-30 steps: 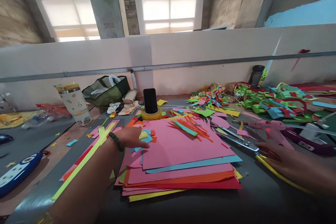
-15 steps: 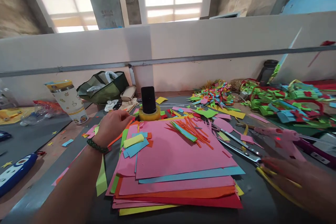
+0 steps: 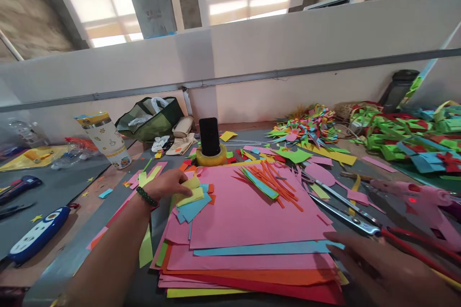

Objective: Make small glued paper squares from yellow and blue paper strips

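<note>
My left hand (image 3: 167, 188), with a dark beaded bracelet at the wrist, is closed at the fingertips on a small yellow paper piece (image 3: 195, 195). Under it lie small blue paper pieces (image 3: 196, 208) at the left edge of a stack of coloured sheets, topped by a pink sheet (image 3: 248, 223). Thin orange paper strips (image 3: 284, 182) and a green-blue bundle rest on that sheet. My right hand (image 3: 385, 266) hovers at the stack's right edge, fingers apart, nothing seen in it. Just beyond it lie large scissors (image 3: 355, 220) with red and yellow handles.
A phone (image 3: 209, 136) stands in a yellow tape roll (image 3: 212, 157) behind the stack. To the right are a pink glue gun (image 3: 414, 199) and heaped paper cuttings (image 3: 309, 124). A tumbler (image 3: 104, 139), green bag (image 3: 149, 117) and blue-white power strip (image 3: 39, 237) are left.
My left hand has moved right and down onto the small yellow paper. My right hand has come left, away from the scissors' handles, to the stack's edge. The view has shifted slightly.
</note>
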A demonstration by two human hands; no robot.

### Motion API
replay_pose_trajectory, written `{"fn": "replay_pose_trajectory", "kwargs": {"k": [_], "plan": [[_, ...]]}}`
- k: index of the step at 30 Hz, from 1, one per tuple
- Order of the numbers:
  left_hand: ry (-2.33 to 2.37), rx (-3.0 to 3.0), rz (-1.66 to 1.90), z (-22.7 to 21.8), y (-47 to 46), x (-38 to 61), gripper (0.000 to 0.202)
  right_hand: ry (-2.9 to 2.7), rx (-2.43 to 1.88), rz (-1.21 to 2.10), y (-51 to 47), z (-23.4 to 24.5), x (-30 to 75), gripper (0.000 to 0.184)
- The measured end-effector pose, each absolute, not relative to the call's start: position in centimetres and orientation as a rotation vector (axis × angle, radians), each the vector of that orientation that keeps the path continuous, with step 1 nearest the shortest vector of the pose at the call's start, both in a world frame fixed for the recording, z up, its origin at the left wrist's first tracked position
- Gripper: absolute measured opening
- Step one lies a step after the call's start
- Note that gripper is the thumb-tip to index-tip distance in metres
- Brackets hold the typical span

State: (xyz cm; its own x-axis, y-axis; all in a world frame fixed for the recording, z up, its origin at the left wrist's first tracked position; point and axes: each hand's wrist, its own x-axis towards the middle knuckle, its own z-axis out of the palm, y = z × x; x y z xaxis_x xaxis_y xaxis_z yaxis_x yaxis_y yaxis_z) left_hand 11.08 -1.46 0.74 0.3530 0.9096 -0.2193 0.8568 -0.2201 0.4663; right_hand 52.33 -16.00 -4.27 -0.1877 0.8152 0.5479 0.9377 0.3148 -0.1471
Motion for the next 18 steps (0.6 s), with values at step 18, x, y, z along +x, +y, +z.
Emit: {"fn": "replay_pose_trajectory", "kwargs": {"k": [18], "plan": [[1.511,2.107,0.270,-0.1,-2.6,11.7,0.016,-2.288,-1.674,0.244,-16.6,-2.0,46.4,0.032]]}}
